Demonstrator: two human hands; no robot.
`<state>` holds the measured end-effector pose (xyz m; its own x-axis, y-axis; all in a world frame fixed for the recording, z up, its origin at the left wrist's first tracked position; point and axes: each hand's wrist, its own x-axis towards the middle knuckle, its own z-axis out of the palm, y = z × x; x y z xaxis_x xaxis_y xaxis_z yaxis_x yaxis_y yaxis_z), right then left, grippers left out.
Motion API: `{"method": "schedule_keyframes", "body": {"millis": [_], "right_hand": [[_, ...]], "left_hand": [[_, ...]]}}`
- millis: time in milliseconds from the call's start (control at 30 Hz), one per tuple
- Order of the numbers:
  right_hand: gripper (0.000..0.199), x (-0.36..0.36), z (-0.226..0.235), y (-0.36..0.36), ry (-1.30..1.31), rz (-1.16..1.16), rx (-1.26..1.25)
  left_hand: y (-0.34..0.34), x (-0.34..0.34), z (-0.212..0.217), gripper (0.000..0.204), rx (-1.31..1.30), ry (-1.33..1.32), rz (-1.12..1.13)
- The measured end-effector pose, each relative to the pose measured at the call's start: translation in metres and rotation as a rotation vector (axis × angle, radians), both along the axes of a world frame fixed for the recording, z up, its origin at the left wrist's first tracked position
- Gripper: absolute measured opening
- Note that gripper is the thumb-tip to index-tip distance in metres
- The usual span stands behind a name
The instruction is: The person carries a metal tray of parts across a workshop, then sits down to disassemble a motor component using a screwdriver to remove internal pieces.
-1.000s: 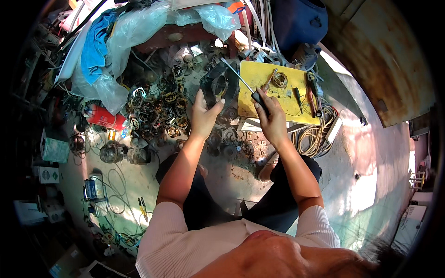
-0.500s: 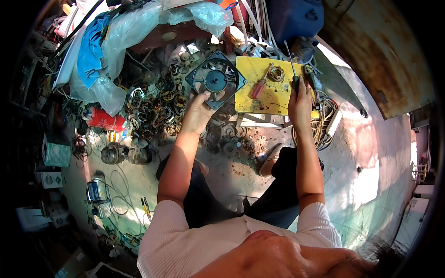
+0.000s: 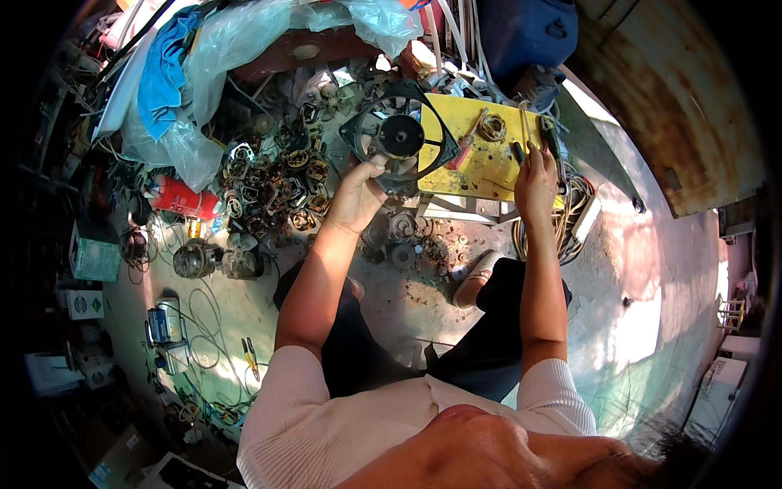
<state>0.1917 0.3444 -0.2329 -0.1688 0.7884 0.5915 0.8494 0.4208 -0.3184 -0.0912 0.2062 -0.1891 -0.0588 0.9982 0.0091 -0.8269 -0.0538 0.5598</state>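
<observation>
My left hand point(image 3: 360, 196) grips the lower rim of a dark square fan frame point(image 3: 446, 153), thumb on it. A round hub point(image 3: 401, 136) sits in the middle of the frame's large opening. The frame is held up beside the yellow board point(image 3: 440, 183), overlapping its left edge. My right hand point(image 3: 534, 186) is over the board's right part, fingers closed around a slim metal-shafted tool point(image 3: 527, 124); its lower end is hidden by the fingers. A black handle point(image 3: 519, 152) shows just left of the fingertips. A red-handled screwdriver point(image 3: 461, 155) and a wire coil point(image 3: 492, 126) lie on the board.
Motor cores with windings point(image 3: 269, 179) are heaped at left, near a red cylinder point(image 3: 183, 202). Cable coils point(image 3: 577, 208) lie right of the board. A blue drum point(image 3: 525, 37) stands behind. Yellow-handled pliers point(image 3: 251, 359) lie on the floor at left.
The fan frame has moved slightly right and tilted, its hub now showing a dark hollow face. The long screwdriver no longer points up from my right hand, which has shifted slightly right.
</observation>
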Motion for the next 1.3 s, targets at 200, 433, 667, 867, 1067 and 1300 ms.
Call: {"method": "schedule_keyframes", "body": {"millis": [200, 433, 667, 867, 1067, 1300], "right_hand": [[0.028, -0.038, 0.031, -0.029, 0.616, 0.475, -0.406], [0.042, -0.054, 0.046, -0.052, 0.979, 0.779, -0.938], [0.044, -0.052, 0.039, -0.050, 1.085, 0.790, -1.045], [0.038, -0.050, 0.039, -0.051, 1.205, 0.643, -1.194], [0.031, -0.045, 0.024, -0.044, 1.259, 0.564, -1.262], [0.023, -0.050, 0.028, -0.047, 1.238, 0.591, -1.258]], "left_hand": [[-0.001, 0.002, -0.008, 0.050, -0.006, 0.086, 0.034], [-0.003, 0.012, 0.010, 0.064, 0.005, 0.256, 0.029], [0.000, 0.016, 0.008, 0.068, 0.055, 0.349, 0.028], [0.004, 0.015, 0.008, 0.057, 0.014, 0.380, -0.043], [0.008, 0.012, -0.006, 0.047, -0.136, 0.249, -0.061], [0.013, 0.009, -0.013, 0.056, -0.274, 0.122, -0.018]]}}
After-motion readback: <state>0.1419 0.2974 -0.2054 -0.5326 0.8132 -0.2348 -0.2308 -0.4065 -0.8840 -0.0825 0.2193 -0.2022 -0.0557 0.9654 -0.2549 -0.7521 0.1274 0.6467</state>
